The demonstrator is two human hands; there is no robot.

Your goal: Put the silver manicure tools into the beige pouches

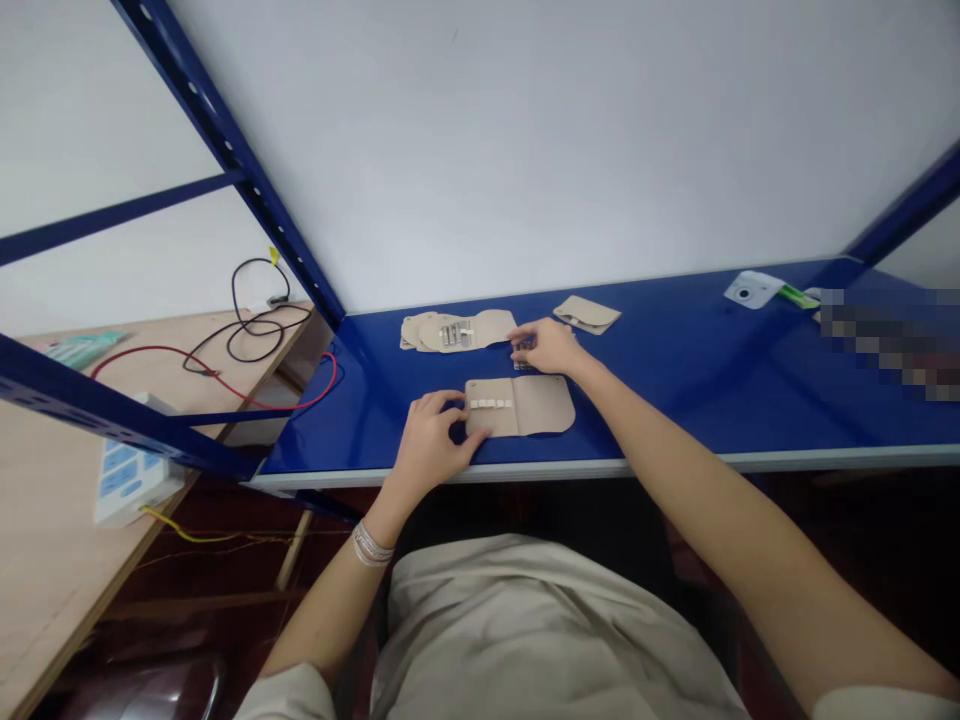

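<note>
An unfolded tan case [544,405] lies on the blue table, with a row of pale elastic loops [491,404] across its left half. My left hand [435,435] holds the left side of this case, its thumb at the lower edge and its fingers curled near the upper corner. Farther back, my right hand [551,347] reaches down with fingers pinched at small metal tools [523,362]. The fingers partly cover these tools, so their exact kind is unclear. Just left of that hand, another open tan case [495,327] holds several metal tools [454,334] in its loops.
More tan cases [409,332] overlap at the back left. A folded tan case [586,314] lies behind my right hand. A white and green packet [752,290] is at the far right. Blue posts [225,130] frame the table; a wooden bench [45,440] with cables stands left.
</note>
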